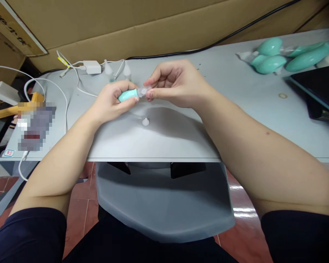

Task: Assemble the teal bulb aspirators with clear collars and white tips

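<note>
The left hand (109, 100) is wrapped around a mint-green bulb (127, 95), held just above the counter (167, 144) near its middle, lying roughly sideways with its clear nozzle (142, 92) pointing to the right hand (178, 84). The right hand pinches the far end of that nozzle between thumb and fingers, its other fingers curled. A small white cone (145, 122) sits on the counter below the nozzle, nearer the front edge. Behind the left hand stand two pointed tips (127, 69) beside a white charger (92, 67); more green bulbs (271, 63) lie at the far right, near a dark flat device (320, 89).
</note>
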The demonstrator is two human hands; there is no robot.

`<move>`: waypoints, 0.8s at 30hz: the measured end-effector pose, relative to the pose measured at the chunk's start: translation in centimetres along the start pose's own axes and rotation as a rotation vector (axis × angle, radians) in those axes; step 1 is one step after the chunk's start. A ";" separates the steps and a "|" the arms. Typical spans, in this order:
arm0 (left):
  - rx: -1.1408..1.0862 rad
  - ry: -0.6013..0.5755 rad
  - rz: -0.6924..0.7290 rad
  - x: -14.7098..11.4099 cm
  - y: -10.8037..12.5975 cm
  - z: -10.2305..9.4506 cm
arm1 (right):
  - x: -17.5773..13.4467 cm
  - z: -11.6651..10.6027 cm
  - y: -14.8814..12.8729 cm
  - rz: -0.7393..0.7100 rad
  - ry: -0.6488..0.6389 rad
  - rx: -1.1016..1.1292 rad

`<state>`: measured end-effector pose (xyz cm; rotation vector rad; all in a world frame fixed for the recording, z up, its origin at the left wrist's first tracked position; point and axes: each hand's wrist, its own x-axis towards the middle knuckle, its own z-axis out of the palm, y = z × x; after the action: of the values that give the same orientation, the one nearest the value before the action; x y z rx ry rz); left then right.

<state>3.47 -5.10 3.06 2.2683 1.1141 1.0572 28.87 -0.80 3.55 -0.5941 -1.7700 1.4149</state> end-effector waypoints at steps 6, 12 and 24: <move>-0.108 0.023 0.000 -0.1 -0.3 0.5 | -0.3 0.4 -0.9 0.132 0.010 -0.016; -0.148 0.025 -0.093 -0.2 -0.3 0.8 | -0.4 0.6 -0.6 0.067 0.018 0.036; -0.046 0.074 -0.002 0.1 -0.7 0.5 | -0.2 1.2 -0.5 0.059 0.053 -0.014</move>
<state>3.53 -4.64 2.40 2.2079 1.1088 1.1623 28.04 -1.79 3.89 -0.6897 -1.7344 1.4148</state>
